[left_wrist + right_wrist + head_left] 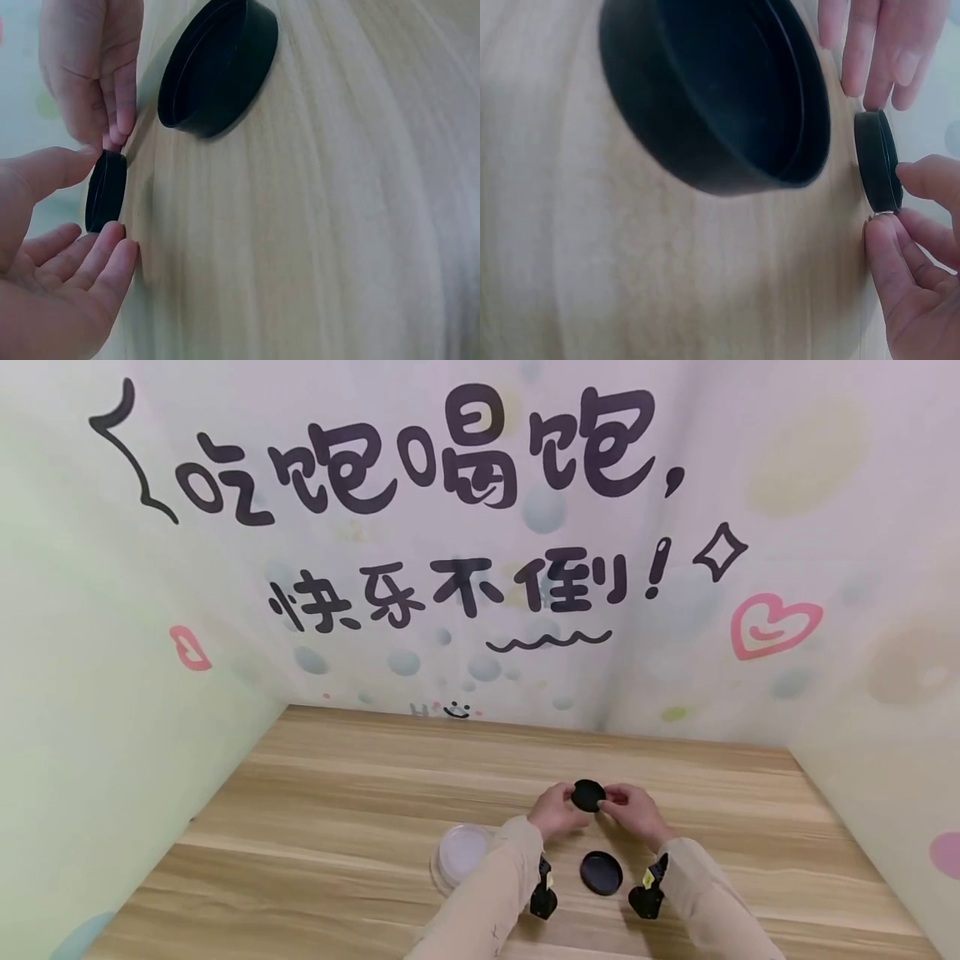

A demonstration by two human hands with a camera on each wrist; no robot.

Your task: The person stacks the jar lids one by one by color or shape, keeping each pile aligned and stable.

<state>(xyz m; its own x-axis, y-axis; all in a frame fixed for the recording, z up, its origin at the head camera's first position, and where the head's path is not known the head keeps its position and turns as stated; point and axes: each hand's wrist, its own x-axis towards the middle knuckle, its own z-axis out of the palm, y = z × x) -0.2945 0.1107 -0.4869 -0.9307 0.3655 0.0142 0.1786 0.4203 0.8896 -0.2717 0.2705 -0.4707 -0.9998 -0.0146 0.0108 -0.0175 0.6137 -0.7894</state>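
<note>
Both hands hold a small black round lid (588, 796) by its edge above the table. In the head view my left hand (558, 810) is at the lid's left side and my right hand (633, 810) at its right. The right wrist view shows the right thumb (930, 176) on the lid's open face, with fingers at its rim. Seen from the left wrist, the left fingers (105, 255) meet one end of the lid (106, 191) while the thumb reaches toward the other. Nearer the body, a larger black round lid (602, 872) lies hollow side up.
A clear round container (461, 853) stands left of the left forearm, partly covered by the sleeve. The wood-grain table (337, 777) meets a printed cloth wall (525, 677) at the back. Black wrist devices (543, 897) hang beneath both cuffs.
</note>
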